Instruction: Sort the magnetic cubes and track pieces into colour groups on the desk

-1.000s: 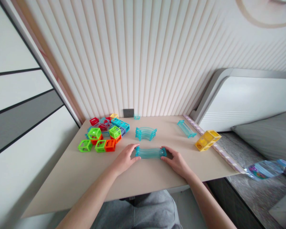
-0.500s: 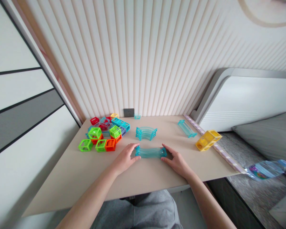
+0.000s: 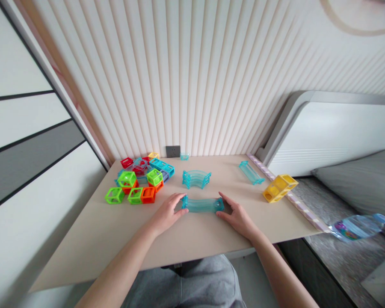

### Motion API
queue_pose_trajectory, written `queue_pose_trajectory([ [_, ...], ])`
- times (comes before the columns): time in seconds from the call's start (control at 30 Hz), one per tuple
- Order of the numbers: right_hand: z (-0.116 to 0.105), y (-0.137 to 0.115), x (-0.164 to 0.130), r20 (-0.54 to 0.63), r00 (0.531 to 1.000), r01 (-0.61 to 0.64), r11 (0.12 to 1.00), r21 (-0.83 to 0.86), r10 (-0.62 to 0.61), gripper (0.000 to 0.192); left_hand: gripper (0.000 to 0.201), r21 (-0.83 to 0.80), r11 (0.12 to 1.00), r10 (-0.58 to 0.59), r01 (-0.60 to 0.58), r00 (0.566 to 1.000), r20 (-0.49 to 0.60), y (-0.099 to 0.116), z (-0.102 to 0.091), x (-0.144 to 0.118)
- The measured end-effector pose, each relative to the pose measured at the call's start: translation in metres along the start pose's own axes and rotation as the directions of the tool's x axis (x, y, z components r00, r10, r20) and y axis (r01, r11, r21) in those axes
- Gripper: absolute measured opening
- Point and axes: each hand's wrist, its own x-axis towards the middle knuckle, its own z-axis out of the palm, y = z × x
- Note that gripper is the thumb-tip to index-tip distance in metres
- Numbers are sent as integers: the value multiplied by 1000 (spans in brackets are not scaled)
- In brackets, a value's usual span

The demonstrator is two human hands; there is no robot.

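Note:
Between my two hands lies a translucent teal track piece (image 3: pixel 201 205), long and trough-like, near the middle of the table. My left hand (image 3: pixel 169 212) grips its left end between thumb and fingers. At the opposite end, the thumb and fingers of my right hand (image 3: pixel 236 214) close around the edge. Just beyond it sits a stack of curved teal track pieces (image 3: pixel 196 179). A separate straight teal track piece (image 3: pixel 251 173) rests farther back on the right.
Left of my hands is a pile of frame cubes, including a green cube (image 3: pixel 114 195), an orange cube (image 3: pixel 148 195) and a blue block (image 3: pixel 162 166). A yellow block (image 3: pixel 279 188) stands at the right edge of the table (image 3: pixel 115 239). A plastic bottle (image 3: pixel 359 226) lies beyond that edge.

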Motion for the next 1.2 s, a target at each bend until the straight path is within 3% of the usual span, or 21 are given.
queue_pose_trajectory([
  [0.73, -1, -2, -1, 1, 1000, 23, 1000, 13, -23, 68, 49, -68, 997, -39, 40, 999, 14, 8, -6, 1],
  [0.97, 0, 2, -2, -11, 999, 43, 999, 19, -43, 68, 47, -150, 986, -75, 77, 997, 22, 6, -6, 1],
  [1.2, -2, 4, -6, -44, 997, 64, 984, 166, -58, 68, 52, -316, 940, -124, 131, 991, 43, 9, -4, 0],
])
